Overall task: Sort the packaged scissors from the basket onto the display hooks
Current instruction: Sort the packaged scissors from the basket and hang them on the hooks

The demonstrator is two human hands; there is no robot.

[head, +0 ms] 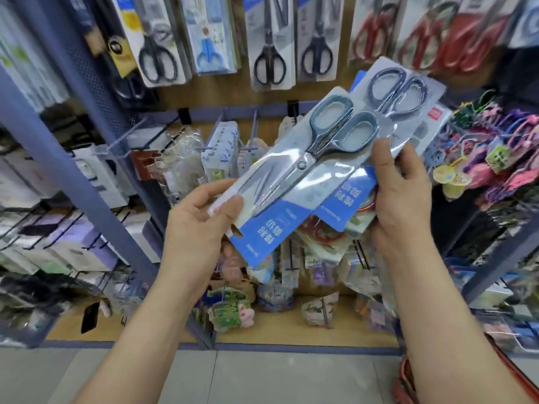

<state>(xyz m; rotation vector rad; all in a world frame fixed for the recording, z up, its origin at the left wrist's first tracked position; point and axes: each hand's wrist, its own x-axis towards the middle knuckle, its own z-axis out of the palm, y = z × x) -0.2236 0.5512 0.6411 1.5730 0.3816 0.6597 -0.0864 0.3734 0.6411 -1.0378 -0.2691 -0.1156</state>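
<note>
Two scissor packs (303,170) overlap before crowded hooks (218,128).

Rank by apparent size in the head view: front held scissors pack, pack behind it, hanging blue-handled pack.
1. Front held scissors pack: largest, also nearest.
2. Pack behind it: partly covered, possibly equal, so unsure.
3. Hanging blue-handled pack: smallest, but farther and cropped.

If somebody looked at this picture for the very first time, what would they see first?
Right in the middle, the left hand pinches the lower end of the front scissors pack, and the right hand holds the other packs behind it. Above, black-handled scissors and red-handled scissors hang on the display wall.
</note>
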